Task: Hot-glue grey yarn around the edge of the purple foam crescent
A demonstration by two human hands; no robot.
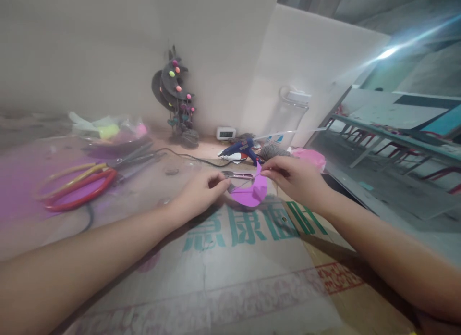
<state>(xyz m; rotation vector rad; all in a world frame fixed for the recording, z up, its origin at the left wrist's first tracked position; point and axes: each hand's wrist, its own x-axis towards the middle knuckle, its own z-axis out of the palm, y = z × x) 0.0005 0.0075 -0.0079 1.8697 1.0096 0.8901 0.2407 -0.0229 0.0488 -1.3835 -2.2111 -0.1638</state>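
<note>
A purple crescent-shaped piece (248,195) lies between my two hands, above a printed cardboard sheet (248,263). A thin grey thread (247,182) runs across it from one hand to the other. My left hand (212,188) is pinched at the left tip of the crescent, on the thread's end. My right hand (284,174) pinches the thread's other end, beside the upper right tip of the crescent. Just behind the crescent lies a slim metallic tool (237,175), partly hidden by the fingers of my left hand.
Red and yellow-handled scissors (81,186) lie at left, below a plastic bag (111,130). Behind my hands are a blue glue gun (239,147) with a cord, a small clock (226,133), grey yarn (273,151) and a clear bottle (288,116). A decorated grey crescent (175,85) stands against the wall.
</note>
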